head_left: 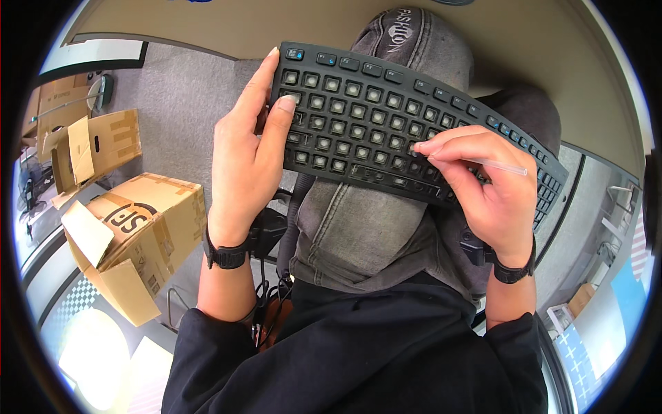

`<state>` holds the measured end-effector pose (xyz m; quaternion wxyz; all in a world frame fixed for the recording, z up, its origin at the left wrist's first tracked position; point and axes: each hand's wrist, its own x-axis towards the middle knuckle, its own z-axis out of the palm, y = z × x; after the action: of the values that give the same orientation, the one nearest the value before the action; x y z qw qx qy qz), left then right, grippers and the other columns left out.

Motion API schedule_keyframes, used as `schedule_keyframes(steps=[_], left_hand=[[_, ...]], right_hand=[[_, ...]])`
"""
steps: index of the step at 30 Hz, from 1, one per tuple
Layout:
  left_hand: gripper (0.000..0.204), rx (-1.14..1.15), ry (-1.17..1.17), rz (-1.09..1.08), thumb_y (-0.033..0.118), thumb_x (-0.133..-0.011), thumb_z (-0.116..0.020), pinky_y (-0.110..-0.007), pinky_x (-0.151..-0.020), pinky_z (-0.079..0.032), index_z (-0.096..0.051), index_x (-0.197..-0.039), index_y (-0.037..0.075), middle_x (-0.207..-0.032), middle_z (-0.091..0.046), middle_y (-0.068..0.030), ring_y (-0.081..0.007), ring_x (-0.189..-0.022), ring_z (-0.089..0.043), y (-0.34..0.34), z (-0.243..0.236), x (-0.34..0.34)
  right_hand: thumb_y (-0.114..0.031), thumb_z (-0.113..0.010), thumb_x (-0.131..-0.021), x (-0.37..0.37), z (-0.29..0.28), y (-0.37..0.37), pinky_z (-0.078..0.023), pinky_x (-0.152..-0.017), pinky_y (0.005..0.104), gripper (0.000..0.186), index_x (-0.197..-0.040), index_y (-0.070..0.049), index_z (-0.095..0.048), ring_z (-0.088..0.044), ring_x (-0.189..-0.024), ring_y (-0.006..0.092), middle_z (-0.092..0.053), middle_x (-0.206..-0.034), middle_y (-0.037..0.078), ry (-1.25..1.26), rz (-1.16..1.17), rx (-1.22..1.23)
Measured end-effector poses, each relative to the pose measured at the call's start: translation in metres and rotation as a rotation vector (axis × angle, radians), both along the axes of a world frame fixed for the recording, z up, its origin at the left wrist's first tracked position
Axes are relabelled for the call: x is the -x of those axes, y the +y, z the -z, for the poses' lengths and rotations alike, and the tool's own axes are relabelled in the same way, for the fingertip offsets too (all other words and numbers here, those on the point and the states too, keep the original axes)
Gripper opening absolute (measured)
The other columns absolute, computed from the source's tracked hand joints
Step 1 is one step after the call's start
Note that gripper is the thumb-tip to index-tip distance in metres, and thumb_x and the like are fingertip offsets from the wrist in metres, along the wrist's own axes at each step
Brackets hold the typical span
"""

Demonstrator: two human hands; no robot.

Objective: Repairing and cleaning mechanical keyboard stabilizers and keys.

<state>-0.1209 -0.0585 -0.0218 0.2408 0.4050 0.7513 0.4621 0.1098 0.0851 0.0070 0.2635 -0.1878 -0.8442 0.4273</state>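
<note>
Clamping the light-looking, stiff-seeming keyboard (378, 124) by the end inside our left hand (246, 152), we pinch a slim clear stick (507, 167) with our right hand (498, 193).

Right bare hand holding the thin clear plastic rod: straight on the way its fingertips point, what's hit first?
The black plastic keyboard, likely at the pale square sockets just left of the right hand. Depth is unclear; it may already be touching.
</note>
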Motion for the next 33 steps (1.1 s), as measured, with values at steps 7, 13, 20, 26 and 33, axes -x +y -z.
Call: schedule_keyframes(steps=[7, 13, 20, 26, 33], left_hand=[[0.046, 0.096, -0.017, 0.042, 0.011, -0.107, -0.050, -0.027, -0.098, -0.047, -0.046, -0.152, 0.001, -0.128, -0.066, -0.0112, -0.0121, -0.110, -0.061, -0.002, -0.008, 0.001], [0.044, 0.065, 0.082, 0.054, 0.010, -0.107, -0.046, -0.031, -0.109, -0.042, -0.048, -0.150, 0.000, -0.142, -0.061, -0.0166, -0.0184, -0.129, -0.058, -0.002, -0.005, 0.003], [0.044, 0.075, 0.074, 0.046, 0.009, -0.107, -0.046, -0.030, -0.108, -0.043, -0.048, -0.150, 0.000, -0.140, -0.062, -0.0161, -0.0176, -0.127, -0.059, -0.002, -0.006, 0.003], [0.044, 0.076, 0.065, 0.040, 0.009, -0.107, -0.046, -0.030, -0.108, -0.043, -0.048, -0.150, 0.000, -0.140, -0.063, -0.0161, -0.0173, -0.126, -0.059, -0.001, -0.007, 0.002], [0.044, 0.062, 0.102, 0.049, 0.008, -0.106, -0.046, -0.030, -0.107, -0.043, -0.048, -0.150, 0.000, -0.140, -0.063, -0.0161, -0.0164, -0.125, -0.059, -0.001, -0.005, 0.003]], right_hand=[[0.008, -0.074, -0.080, 0.000, -0.001, -0.003, -0.059, -0.071, 0.0306, 0.017, -0.093, -0.002, -0.070, -0.074, -0.082, 0.0253, -0.074, -0.091, 0.011, -0.011, -0.004, -0.031], [0.009, -0.074, -0.079, -0.004, -0.004, 0.000, -0.059, -0.071, 0.0310, 0.018, -0.092, -0.002, -0.070, -0.074, -0.083, 0.0259, -0.075, -0.093, 0.011, -0.041, -0.004, -0.024], [0.011, -0.074, -0.077, -0.004, -0.008, -0.002, -0.060, -0.070, 0.0318, 0.021, -0.092, -0.002, -0.069, -0.074, -0.084, 0.0262, -0.074, -0.093, 0.010, -0.056, -0.007, -0.088], [0.014, -0.071, -0.081, -0.003, -0.009, -0.004, -0.060, -0.075, 0.0310, 0.017, -0.092, 0.001, -0.066, -0.075, -0.087, 0.0249, -0.075, -0.093, 0.015, -0.064, -0.009, -0.076], [0.010, -0.075, -0.079, -0.010, 0.008, -0.005, -0.060, -0.072, 0.0301, 0.015, -0.090, 0.000, -0.070, -0.075, -0.085, 0.0240, -0.075, -0.094, 0.013, 0.027, 0.084, 0.148]])
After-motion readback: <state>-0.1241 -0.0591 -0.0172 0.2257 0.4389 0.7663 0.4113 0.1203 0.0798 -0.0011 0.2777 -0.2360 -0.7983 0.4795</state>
